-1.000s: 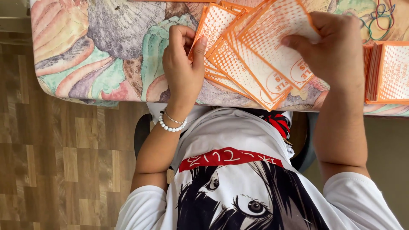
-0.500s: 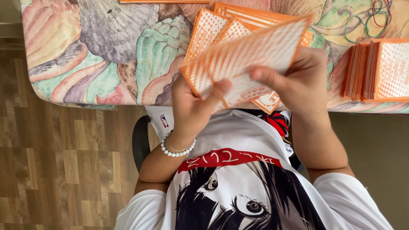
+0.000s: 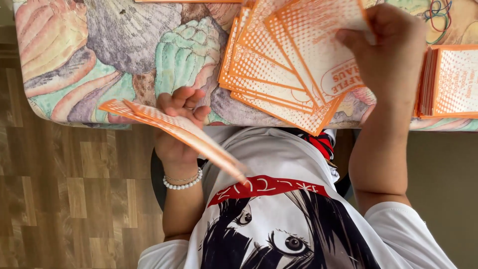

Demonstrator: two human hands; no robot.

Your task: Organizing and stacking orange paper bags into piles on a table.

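My left hand (image 3: 178, 130), with a white bead bracelet at the wrist, holds one orange dotted paper card (image 3: 172, 130) just off the table's near edge. The card is tilted, almost edge-on to the camera. A fan of several more orange cards (image 3: 269, 74) lies on the table to its right. My right hand (image 3: 391, 50) is at the fan's right end, thumb and fingers pinching the top card (image 3: 323, 45).
The table is covered with a shell-patterned cloth (image 3: 99, 60). A squared stack of orange cards (image 3: 453, 82) stands at the right, with coloured rubber bands (image 3: 440, 12) behind it. A wooden floor (image 3: 59, 199) is on the left. My white printed shirt fills the lower middle.
Half a second ago both hands held one card over the fan. My left hand has since carried a card down and left, and my right hand has moved up and right onto the fan.
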